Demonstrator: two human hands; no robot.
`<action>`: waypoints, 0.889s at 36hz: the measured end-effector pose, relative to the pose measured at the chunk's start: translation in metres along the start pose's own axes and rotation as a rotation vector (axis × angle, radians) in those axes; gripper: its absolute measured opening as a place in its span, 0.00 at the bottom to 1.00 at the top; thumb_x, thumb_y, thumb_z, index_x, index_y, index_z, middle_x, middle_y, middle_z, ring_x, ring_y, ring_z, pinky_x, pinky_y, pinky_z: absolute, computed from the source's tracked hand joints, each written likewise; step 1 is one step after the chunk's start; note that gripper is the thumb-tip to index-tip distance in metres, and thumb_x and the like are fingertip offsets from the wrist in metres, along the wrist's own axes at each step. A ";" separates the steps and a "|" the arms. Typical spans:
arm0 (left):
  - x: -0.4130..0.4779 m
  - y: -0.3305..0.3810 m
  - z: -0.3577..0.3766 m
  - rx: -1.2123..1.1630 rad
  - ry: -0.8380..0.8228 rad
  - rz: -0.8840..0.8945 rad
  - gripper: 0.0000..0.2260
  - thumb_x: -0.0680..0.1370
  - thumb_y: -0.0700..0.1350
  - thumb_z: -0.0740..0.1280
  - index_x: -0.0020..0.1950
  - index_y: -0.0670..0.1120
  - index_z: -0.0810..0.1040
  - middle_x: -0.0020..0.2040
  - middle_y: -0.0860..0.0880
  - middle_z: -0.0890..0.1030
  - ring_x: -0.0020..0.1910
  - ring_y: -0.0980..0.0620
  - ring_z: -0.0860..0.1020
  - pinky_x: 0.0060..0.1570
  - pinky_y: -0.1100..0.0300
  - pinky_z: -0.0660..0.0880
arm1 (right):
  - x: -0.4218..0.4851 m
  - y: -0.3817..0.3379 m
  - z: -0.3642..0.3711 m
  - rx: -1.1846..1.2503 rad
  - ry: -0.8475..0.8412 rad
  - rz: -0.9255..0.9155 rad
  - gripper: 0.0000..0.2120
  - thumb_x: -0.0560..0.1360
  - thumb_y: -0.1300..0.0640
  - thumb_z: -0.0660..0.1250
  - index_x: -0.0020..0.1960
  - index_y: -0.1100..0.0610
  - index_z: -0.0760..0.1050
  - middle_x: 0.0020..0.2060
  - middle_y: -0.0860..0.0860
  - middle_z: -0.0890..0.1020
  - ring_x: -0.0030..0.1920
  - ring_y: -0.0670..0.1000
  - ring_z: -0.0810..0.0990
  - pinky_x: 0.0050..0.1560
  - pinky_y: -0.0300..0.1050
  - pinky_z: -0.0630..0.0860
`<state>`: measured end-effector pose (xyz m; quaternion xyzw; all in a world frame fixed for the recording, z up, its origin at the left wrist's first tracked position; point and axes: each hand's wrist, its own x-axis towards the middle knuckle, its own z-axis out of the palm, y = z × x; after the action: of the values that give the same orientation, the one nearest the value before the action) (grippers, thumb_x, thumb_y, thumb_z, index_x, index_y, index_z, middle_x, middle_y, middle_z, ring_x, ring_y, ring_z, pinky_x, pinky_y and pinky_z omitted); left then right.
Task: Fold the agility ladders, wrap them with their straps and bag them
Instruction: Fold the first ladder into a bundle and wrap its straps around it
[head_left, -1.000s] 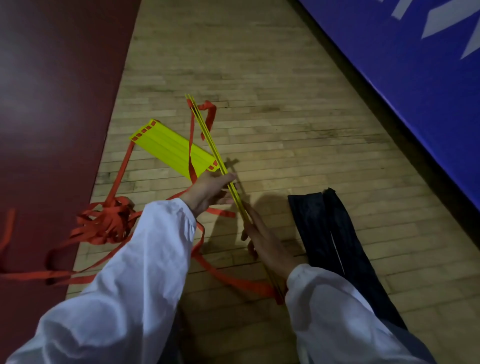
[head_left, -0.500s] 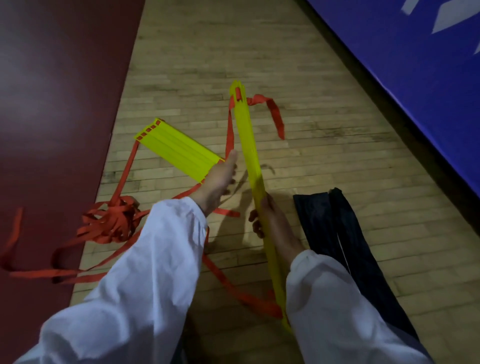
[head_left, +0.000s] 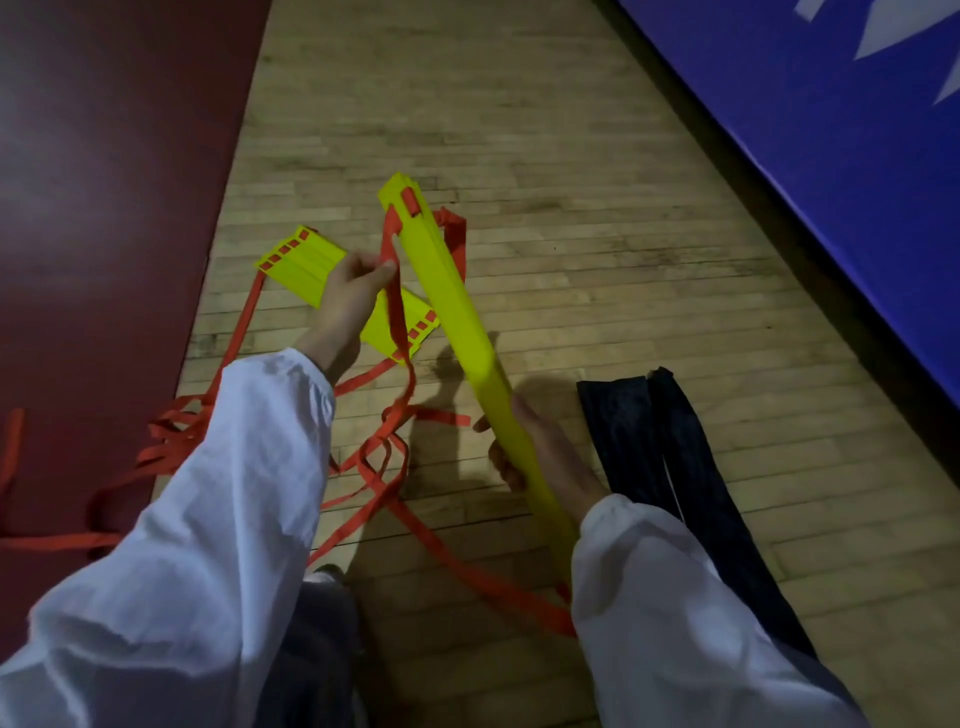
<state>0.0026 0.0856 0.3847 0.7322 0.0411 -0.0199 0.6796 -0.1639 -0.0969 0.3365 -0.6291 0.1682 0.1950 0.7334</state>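
Note:
My right hand (head_left: 535, 457) grips a stacked bundle of yellow ladder rungs (head_left: 452, 312), held tilted up and away over the wooden floor. My left hand (head_left: 350, 296) pinches an orange strap (head_left: 397, 322) that runs from the bundle's far end down to the floor. Behind my left hand, a second stack of yellow rungs (head_left: 304, 260) lies flat on the floor. A tangle of loose orange straps (head_left: 171, 441) spreads to the left. A flat black bag (head_left: 660, 452) lies on the floor just right of my right hand.
A dark red mat (head_left: 104, 182) covers the floor on the left. A blue padded wall (head_left: 831, 130) runs along the right. Pale wooden floorboards (head_left: 545, 156) stretch ahead. My dark trouser leg (head_left: 322, 649) shows between my white sleeves.
The rung bundle has turned from edge-on to its flat face and now points further left. My left hand has risen from the bundle's side and taken hold of the orange strap.

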 end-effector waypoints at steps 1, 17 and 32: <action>-0.003 0.005 -0.002 0.006 -0.021 0.020 0.10 0.78 0.37 0.65 0.38 0.47 0.70 0.36 0.51 0.77 0.35 0.61 0.75 0.39 0.71 0.69 | 0.001 -0.001 -0.003 0.007 0.017 0.006 0.31 0.75 0.34 0.55 0.52 0.61 0.79 0.30 0.53 0.74 0.25 0.49 0.69 0.28 0.41 0.62; -0.126 0.000 0.041 0.460 -0.883 -0.253 0.06 0.81 0.38 0.61 0.55 0.35 0.73 0.38 0.40 0.82 0.28 0.53 0.79 0.30 0.62 0.75 | 0.000 -0.032 -0.019 0.357 0.105 -0.070 0.25 0.82 0.42 0.50 0.52 0.59 0.77 0.26 0.51 0.71 0.24 0.48 0.65 0.26 0.40 0.60; -0.165 -0.026 0.083 0.595 -0.753 -0.048 0.13 0.74 0.52 0.71 0.54 0.51 0.73 0.40 0.52 0.78 0.38 0.54 0.78 0.41 0.60 0.76 | -0.002 -0.053 -0.038 0.708 0.185 -0.063 0.10 0.80 0.52 0.61 0.49 0.58 0.76 0.34 0.52 0.75 0.34 0.50 0.74 0.41 0.44 0.70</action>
<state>-0.1617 -0.0011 0.3665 0.8356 -0.1983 -0.3104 0.4077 -0.1391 -0.1421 0.3774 -0.3563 0.2713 0.0443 0.8930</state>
